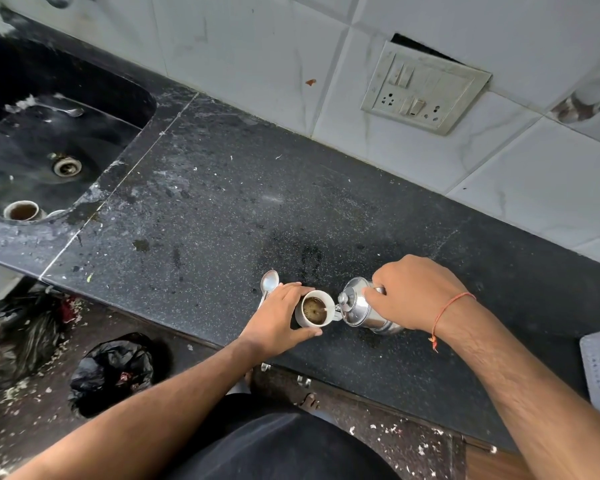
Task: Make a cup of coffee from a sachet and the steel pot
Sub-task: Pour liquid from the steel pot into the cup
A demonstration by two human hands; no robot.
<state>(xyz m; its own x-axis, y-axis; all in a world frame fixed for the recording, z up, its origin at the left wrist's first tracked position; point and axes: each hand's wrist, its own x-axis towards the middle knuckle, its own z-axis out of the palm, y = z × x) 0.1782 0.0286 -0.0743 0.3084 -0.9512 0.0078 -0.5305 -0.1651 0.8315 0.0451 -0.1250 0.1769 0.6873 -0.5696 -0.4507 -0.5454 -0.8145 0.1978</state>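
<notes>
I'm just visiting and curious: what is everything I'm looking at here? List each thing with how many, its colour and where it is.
counter: one, black speckled, across the middle
cup: one, white, brown liquid inside, near the counter's front edge
steel pot: one, silver, lidded, tilted with its spout at the cup
spoon: one, silver, on the counter behind the left hand
sink: one, black, far left
second cup: one, pale, in the sink
switch plate: one, off-white, on the tiled wall
bin bag: one, black, on the floor
left hand: one, holds the cup
right hand: one, red thread at its wrist, grips the pot
</notes>
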